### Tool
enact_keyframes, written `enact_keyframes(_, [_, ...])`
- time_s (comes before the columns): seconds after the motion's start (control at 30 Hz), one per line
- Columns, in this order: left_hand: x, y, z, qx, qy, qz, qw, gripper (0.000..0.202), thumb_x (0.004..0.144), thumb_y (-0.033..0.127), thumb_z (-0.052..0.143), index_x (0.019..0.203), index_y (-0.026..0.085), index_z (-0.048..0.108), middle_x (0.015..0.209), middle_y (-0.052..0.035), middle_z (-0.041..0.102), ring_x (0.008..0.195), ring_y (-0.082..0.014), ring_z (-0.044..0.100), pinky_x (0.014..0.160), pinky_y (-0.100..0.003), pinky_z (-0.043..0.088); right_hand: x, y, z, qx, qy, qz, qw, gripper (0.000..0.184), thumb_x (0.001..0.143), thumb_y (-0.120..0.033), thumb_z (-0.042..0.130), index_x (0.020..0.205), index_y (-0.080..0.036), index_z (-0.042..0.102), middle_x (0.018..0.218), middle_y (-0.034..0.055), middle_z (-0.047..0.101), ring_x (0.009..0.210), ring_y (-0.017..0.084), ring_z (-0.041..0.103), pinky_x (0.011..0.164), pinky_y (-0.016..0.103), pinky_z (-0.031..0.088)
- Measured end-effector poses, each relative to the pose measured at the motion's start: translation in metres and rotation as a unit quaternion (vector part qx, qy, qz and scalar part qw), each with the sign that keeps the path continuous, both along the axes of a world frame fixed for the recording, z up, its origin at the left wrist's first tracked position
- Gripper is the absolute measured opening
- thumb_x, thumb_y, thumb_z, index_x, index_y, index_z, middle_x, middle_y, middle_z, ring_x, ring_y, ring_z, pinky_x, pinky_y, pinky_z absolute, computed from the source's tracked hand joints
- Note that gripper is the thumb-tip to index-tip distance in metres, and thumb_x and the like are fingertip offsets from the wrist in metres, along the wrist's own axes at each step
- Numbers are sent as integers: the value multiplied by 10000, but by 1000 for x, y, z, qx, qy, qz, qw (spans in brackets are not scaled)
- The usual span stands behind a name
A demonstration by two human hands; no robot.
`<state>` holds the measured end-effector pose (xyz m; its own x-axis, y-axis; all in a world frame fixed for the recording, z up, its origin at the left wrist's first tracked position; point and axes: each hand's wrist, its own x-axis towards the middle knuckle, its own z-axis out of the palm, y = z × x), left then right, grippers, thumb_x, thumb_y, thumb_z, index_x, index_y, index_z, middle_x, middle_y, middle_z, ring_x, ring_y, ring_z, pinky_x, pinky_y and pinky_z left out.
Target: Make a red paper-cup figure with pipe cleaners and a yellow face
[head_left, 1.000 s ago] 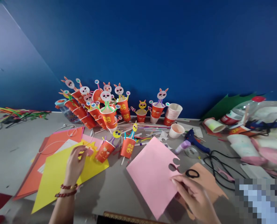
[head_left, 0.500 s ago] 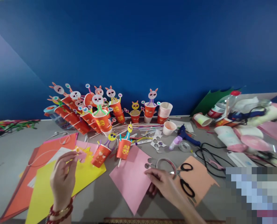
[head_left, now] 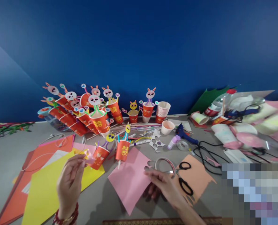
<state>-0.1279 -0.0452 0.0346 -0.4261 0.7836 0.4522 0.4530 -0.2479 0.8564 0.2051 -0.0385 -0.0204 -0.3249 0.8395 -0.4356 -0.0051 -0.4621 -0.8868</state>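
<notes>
My left hand [head_left: 70,178] pinches a small pink paper piece [head_left: 90,158] between thumb and fingers, above the yellow paper [head_left: 44,187]. Just beyond the piece, a red paper cup [head_left: 99,157] leans, with a yellow paper face on purple stems. My right hand [head_left: 163,182] has its thumb and fingers closed on the right edge of a pink paper sheet [head_left: 128,187], which has holes cut along that side. Standing at the sheet's far corner is another red cup [head_left: 122,150] with a yellow figure. Black-handled scissors [head_left: 186,187] lie right of my right hand, on orange paper [head_left: 202,178].
Decorated red cups [head_left: 98,120] crowd the back left. Behind the sheet are stacked cups [head_left: 163,109], loose sticks, a glue stick [head_left: 173,142] and a blue glue gun [head_left: 187,136] with black cable. A tape roll [head_left: 164,159] lies near the scissors. Bottles and painted cups fill the right.
My left hand has moved right with the small pink piece, closer to the leaning cup. My right hand stays at the sheet's edge. The whole view has shifted slightly.
</notes>
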Motion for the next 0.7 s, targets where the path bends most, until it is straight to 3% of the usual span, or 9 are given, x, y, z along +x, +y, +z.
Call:
enact_keyframes(0.1, [3,1,-1,-5,-1,-4,1000,140,900,328,637,943,194,638,1159,-95,632,1037,-248,661,844,-370,596,-7,4,2,-4,28,-36,999,746,688,-716,717,1137,-121,673,556,18,686,453,173,664,467,261,530])
enact_keyframes(0.3, [9,-3,1,0,-7,-17,1000,106,914,299,627,939,198,641,1142,-92,630,1049,-249,656,816,-348,591,-21,13,0,16,37,-23,999,665,716,-653,721,1112,-122,662,599,21,691,496,180,678,494,276,547])
enact_keyframes(0.4, [11,-5,3,6,-13,-20,1000,92,916,280,627,953,197,640,1139,-88,629,1027,-237,661,805,-331,585,-20,14,-2,29,-11,-5,999,637,784,-614,643,1199,-131,629,598,5,684,458,170,661,464,257,517])
enact_keyframes(0.47, [13,-5,3,11,-14,-23,1000,85,913,272,630,949,195,636,1134,-87,628,1005,-232,661,800,-332,585,-16,14,1,79,-81,16,993,538,855,-544,568,1219,-153,631,562,-16,656,415,156,618,419,228,448])
enact_keyframes(0.53, [14,-5,3,13,-12,-29,999,77,913,264,628,945,194,635,1126,-86,628,1001,-230,657,797,-332,583,-12,12,7,173,-187,54,966,385,900,-431,533,1165,-191,676,555,-17,647,432,155,603,431,224,395])
enact_keyframes(0.6, [15,-4,3,11,-9,-35,999,70,915,256,626,945,194,637,1117,-85,630,1006,-229,652,795,-327,579,-8,11,16,262,-308,86,911,282,918,-335,530,1106,-223,708,581,-6,665,495,173,625,481,238,382])
enact_keyframes(0.7, [16,-3,0,8,-11,-42,999,65,917,254,624,943,196,638,1113,-86,631,1017,-231,645,805,-330,572,-8,12,28,335,-434,78,833,270,966,-309,486,1098,-216,703,698,41,721,620,214,670,564,269,419])
